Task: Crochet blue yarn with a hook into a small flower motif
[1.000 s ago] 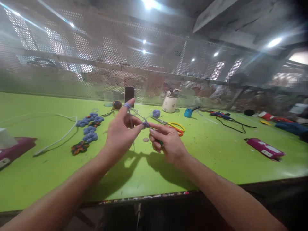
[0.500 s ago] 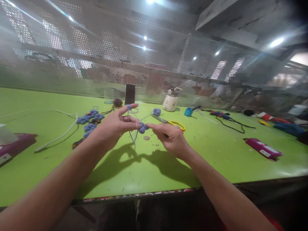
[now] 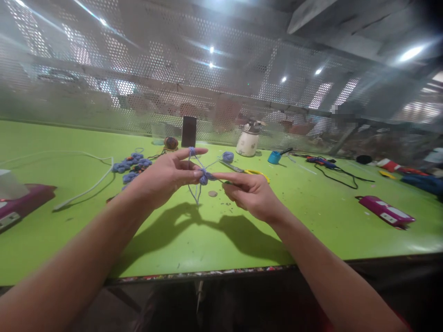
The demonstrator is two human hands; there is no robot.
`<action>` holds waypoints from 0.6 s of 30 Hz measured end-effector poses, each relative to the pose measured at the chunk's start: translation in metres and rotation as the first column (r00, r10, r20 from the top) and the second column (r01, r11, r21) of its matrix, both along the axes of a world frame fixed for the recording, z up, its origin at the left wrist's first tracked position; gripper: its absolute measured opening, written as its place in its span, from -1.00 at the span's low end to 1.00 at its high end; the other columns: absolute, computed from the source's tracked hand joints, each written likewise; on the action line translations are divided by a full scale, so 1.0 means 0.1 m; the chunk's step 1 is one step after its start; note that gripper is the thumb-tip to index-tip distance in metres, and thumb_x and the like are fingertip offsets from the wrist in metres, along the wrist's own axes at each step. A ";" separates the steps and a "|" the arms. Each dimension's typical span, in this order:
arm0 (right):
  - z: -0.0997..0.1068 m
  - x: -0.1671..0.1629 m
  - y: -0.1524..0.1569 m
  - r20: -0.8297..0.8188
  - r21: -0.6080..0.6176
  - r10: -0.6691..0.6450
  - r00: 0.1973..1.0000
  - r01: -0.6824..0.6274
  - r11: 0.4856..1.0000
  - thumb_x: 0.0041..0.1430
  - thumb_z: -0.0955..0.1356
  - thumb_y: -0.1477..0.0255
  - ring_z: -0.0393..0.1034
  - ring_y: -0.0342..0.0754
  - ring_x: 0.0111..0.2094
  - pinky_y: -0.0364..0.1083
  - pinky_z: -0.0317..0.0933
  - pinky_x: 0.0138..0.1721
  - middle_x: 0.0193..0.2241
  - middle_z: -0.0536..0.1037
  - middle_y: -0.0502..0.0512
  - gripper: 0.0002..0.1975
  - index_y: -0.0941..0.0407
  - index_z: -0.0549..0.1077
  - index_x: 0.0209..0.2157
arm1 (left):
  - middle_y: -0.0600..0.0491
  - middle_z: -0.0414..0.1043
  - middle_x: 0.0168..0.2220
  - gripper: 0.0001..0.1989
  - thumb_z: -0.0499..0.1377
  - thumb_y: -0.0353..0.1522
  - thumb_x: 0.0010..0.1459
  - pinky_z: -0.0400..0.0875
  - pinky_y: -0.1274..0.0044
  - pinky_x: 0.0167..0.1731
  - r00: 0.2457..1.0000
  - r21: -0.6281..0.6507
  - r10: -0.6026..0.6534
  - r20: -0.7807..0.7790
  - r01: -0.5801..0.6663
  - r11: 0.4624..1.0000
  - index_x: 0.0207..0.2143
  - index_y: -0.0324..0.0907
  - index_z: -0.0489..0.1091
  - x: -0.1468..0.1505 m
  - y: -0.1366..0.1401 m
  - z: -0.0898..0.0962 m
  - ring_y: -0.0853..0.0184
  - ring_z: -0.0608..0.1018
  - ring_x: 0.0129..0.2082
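My left hand pinches a small blue-purple crocheted piece between thumb and fingertips. Yarn wraps round its raised index finger and runs down to the piece, with loose strands hanging below. My right hand is closed on a crochet hook, its thin shaft reaching the piece; most of the handle is hidden in the fingers. The right index fingertip touches the piece's right side. Behind the hands lies a ball of the same yarn, beside scissors with yellow handles, partly covered by my right hand.
Crocheted flowers lie left, near a white cable. A phone, dark yarn ball, clear cup and white jug stand behind. Rightward are a blue pot and purple power strip.
My right hand has shifted slightly right, and more of the hook shows between it and the piece. My left hand still pinches the piece. The whole view has moved a little.
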State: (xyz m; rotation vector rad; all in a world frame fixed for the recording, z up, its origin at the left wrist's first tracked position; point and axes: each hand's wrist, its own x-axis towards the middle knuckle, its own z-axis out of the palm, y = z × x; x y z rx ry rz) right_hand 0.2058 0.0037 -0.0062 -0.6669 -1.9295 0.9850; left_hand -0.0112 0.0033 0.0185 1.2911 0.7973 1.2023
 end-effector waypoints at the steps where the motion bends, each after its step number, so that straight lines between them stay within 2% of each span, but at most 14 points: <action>1: 0.00 0.00 0.00 -0.031 -0.041 0.026 0.999 -0.027 0.999 0.21 0.33 0.53 -0.09 -0.29 -0.68 -0.22 -0.11 -0.66 -0.69 0.14 -0.18 -0.64 0.12 0.54 0.02 | 0.13 0.50 -0.50 -0.45 0.34 -0.55 -0.04 0.33 0.51 -0.30 1.000 0.004 -0.003 -0.014 0.003 1.000 0.07 -0.24 0.42 0.01 0.00 -0.01 0.40 0.52 -0.45; 4: -0.01 -0.01 0.00 -0.121 -0.147 0.069 0.990 -0.087 0.985 0.18 0.35 0.50 -0.06 -0.30 -0.70 -0.22 -0.09 -0.67 -0.72 0.12 -0.21 -0.65 0.12 0.55 0.01 | 0.09 0.54 -0.45 -0.60 0.34 -0.51 -0.04 0.32 0.47 -0.25 0.999 0.013 -0.011 -0.043 0.011 1.000 -0.08 -0.22 0.53 0.04 0.01 -0.04 0.37 0.53 -0.40; 7: -0.02 -0.01 0.01 -0.199 -0.219 0.053 0.979 -0.097 0.971 0.15 0.39 0.47 -0.05 -0.30 -0.72 -0.23 -0.11 -0.70 -0.72 0.17 -0.21 -0.65 0.11 0.55 0.00 | 0.05 0.59 -0.40 -0.71 0.36 -0.49 -0.07 0.30 0.44 -0.17 0.997 0.007 -0.046 -0.060 0.046 0.999 -0.21 -0.20 0.59 0.06 0.01 -0.07 0.34 0.54 -0.34; 12: -0.02 -0.03 0.04 -0.252 -0.273 0.002 0.968 -0.073 0.959 0.08 0.43 0.45 -0.01 -0.31 -0.75 -0.23 -0.14 -0.73 -0.70 0.28 -0.18 -0.63 0.13 0.56 -0.03 | 0.04 0.62 -0.33 -0.73 0.37 -0.47 -0.08 0.28 0.45 -0.11 0.996 -0.011 -0.060 -0.070 0.060 0.998 -0.24 -0.17 0.62 0.06 -0.01 -0.08 0.33 0.53 -0.28; 18: -0.02 -0.04 0.04 -0.277 -0.331 -0.033 0.960 -0.064 0.941 0.04 0.45 0.45 0.07 -0.32 -0.76 -0.24 -0.07 -0.74 -0.68 0.37 -0.15 -0.66 0.12 0.59 -0.08 | 0.03 0.61 -0.37 -0.75 0.39 -0.49 -0.13 0.28 0.44 -0.13 0.999 -0.051 -0.040 -0.033 0.038 0.998 -0.30 -0.18 0.64 0.05 -0.03 -0.08 0.32 0.53 -0.32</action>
